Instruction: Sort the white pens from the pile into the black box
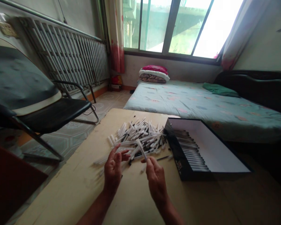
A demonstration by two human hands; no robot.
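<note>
A heap of white and black pen parts lies loose on the pale table. My right hand grips a whitish pen barrel near its lower end, and the barrel points up and away over the near side of the heap. My left hand is at the heap's near left edge, its fingers apart and nothing seen in them. To the right, a dark box with a white inside holds a row of pens laid side by side along its left part.
Beyond the table is a bed with folded bedding and a green cloth. A black chair stands on the left, in front of a metal rack. A dark red surface fills the lower left.
</note>
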